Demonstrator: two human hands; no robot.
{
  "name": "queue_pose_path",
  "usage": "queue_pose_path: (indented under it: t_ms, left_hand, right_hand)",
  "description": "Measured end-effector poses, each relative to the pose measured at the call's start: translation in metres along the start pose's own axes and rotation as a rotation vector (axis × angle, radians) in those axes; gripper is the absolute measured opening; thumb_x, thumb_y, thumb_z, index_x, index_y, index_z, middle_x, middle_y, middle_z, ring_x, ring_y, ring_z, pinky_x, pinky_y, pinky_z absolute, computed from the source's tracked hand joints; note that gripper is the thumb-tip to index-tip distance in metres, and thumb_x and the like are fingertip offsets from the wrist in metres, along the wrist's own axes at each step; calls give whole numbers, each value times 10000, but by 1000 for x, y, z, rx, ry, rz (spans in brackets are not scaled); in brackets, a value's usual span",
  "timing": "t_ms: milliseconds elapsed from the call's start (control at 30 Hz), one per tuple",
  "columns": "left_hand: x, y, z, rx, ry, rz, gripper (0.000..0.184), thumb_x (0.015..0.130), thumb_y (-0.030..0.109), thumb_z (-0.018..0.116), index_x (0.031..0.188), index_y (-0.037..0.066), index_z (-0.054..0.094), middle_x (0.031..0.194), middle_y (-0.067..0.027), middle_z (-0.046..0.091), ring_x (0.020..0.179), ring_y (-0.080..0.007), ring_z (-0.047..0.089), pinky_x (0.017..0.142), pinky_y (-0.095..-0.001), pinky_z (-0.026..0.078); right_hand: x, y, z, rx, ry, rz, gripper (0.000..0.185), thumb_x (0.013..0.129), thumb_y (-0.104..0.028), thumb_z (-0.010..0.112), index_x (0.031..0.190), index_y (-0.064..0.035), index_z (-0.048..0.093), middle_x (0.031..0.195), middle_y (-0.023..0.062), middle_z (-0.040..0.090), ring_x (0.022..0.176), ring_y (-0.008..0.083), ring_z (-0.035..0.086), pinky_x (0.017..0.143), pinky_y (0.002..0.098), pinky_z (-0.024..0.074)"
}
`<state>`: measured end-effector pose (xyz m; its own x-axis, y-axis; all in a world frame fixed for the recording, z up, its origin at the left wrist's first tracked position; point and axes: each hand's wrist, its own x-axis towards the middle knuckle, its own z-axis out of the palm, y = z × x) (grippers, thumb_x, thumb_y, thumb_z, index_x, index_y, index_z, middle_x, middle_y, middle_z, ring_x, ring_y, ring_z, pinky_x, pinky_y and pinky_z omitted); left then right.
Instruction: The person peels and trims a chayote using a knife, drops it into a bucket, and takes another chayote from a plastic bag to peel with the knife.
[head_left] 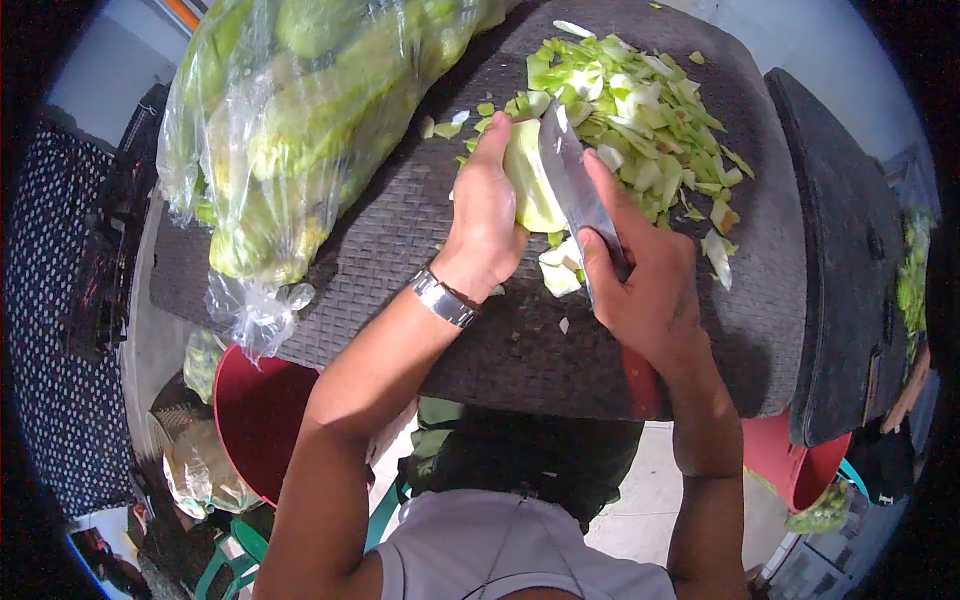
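Observation:
My left hand (485,205), with a metal watch (443,297) on its wrist, grips a smooth, pale green fruit that looks like a green papaya (530,178). A broad-bladed knife (575,180) with a reddish handle is held in my right hand (640,270). My right index finger lies along the back of the blade, and the blade rests against the fruit's right side. Beyond the knife spreads a heap of green and white peelings (640,115). Some cut scraps (562,268) lie just below the fruit.
A clear plastic bag (300,130) full of large green fruit lies on the dark woven-pattern table (530,350), at left. Red tubs (262,420) stand below the table's front corners. A black padded panel (840,250) borders the right side.

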<state>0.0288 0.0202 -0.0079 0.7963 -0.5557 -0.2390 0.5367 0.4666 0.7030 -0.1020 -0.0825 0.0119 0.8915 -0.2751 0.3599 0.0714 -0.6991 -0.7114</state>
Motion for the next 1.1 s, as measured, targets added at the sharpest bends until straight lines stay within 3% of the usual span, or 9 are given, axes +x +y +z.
queue_pose_path:
  t_ms: [100, 300, 400, 567, 667, 700, 833, 933, 1100]
  left_hand:
    - [-1, -2, 0, 10, -17, 3, 461, 1102, 439, 366, 1205, 51, 593, 1135, -106, 687, 1032, -248, 680, 966, -429, 540]
    - [5, -10, -7, 114, 30, 49, 509, 1103, 483, 350, 1219, 48, 586, 1099, -89, 667, 1019, -221, 665, 922, -413, 547]
    - [16, -18, -16, 266, 75, 145, 509, 1100, 489, 364, 1217, 47, 588, 1062, -78, 655, 988, -201, 655, 882, -394, 546]
    - [19, -10, -15, 327, 90, 208, 418, 1076, 420, 458, 1183, 41, 598, 1045, -86, 671, 956, -207, 668, 867, -379, 548]
    - [20, -1, -20, 117, 8, -43, 342, 1043, 331, 505, 1167, 26, 599, 1027, -114, 694, 949, -249, 697, 867, -392, 568]
    - [22, -1, -21, 98, 34, -91, 311, 1027, 269, 507, 1163, 4, 593, 1016, -147, 711, 946, -294, 719, 882, -418, 591]
    - [20, 0, -24, 45, 23, -209, 328, 1017, 243, 532, 1177, -37, 588, 1051, -179, 710, 951, -328, 722, 907, -452, 602]
    - [17, 3, -24, 150, -138, -248, 315, 984, 181, 542, 1191, -49, 599, 1094, -183, 703, 1009, -336, 707, 932, -454, 585]
    - [21, 5, -35, -45, -310, -256, 360, 896, 70, 522, 1222, -60, 600, 1139, -171, 699, 1093, -321, 680, 1004, -441, 532]
  right_hand:
    - [-2, 5, 5, -48, -42, -36, 647, 897, -65, 623, 1519, -74, 445, 827, 262, 679, 747, 444, 691, 727, 495, 545]
    - [-4, 6, 10, -100, -36, -115, 670, 903, -78, 614, 1541, -77, 409, 747, 238, 639, 679, 445, 655, 689, 516, 525]
    - [-7, -4, 2, -105, -140, 10, 615, 889, 19, 620, 1487, -68, 505, 844, 243, 692, 758, 398, 711, 710, 408, 542]
    - [-4, -11, -20, -88, 14, 121, 635, 886, 27, 640, 1497, -92, 512, 747, 101, 710, 660, 172, 688, 627, 326, 503]
    - [7, 3, -28, 5, 177, 171, 644, 898, 26, 644, 1512, -108, 502, 768, 38, 720, 683, 56, 633, 609, 276, 489]
    - [9, 13, -29, 48, 205, 184, 644, 898, 9, 650, 1513, -108, 499, 752, 37, 710, 672, 52, 619, 606, 275, 489]
    - [15, 49, -24, 131, 224, 231, 651, 886, -75, 682, 1509, -96, 492, 646, 65, 652, 580, 92, 586, 593, 296, 491]
    - [18, 55, -21, 62, 210, 243, 659, 887, -79, 686, 1514, -105, 488, 629, 55, 630, 551, 101, 564, 578, 297, 484]
    - [19, 71, -22, 0, 227, 233, 664, 876, -86, 707, 1506, -152, 509, 634, 59, 625, 553, 113, 581, 569, 320, 484]
